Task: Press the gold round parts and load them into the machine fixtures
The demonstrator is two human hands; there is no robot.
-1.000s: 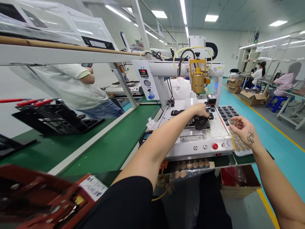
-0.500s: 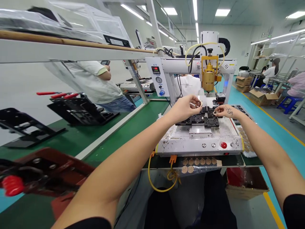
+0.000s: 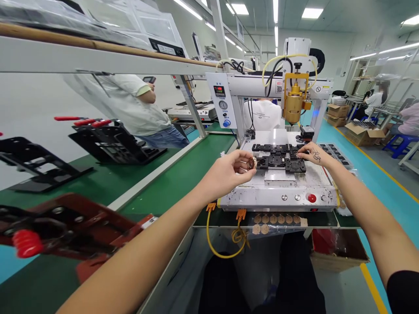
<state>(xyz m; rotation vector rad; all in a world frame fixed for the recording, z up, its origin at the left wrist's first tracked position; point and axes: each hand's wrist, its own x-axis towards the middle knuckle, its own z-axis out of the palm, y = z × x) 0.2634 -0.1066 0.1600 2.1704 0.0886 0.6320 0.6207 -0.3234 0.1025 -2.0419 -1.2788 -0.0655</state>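
My left hand (image 3: 231, 172) holds a small round copper-coloured part (image 3: 252, 163) between thumb and fingers, just left of the black fixture blocks (image 3: 276, 159). Over the right side of those blocks, my right hand (image 3: 312, 155) has thumb and fingertips pinched together; what lies between them is too small to make out. The blocks rest on the white bed of a benchtop machine (image 3: 278, 198), under a gold dispensing head (image 3: 293, 102).
Round discs in plastic (image 3: 276, 219) lie along the front edge. A yellow cable (image 3: 209, 244) hangs below. Red-handled black clamps (image 3: 114, 141) and a dark red fixture (image 3: 75, 226) stand left. A cardboard box (image 3: 340, 253) is below right. Other people are behind.
My left hand has moved left and down, away from the fixture blocks, with the round part. The ring seen at my right fingertips is no longer distinct. The view has shifted slightly.
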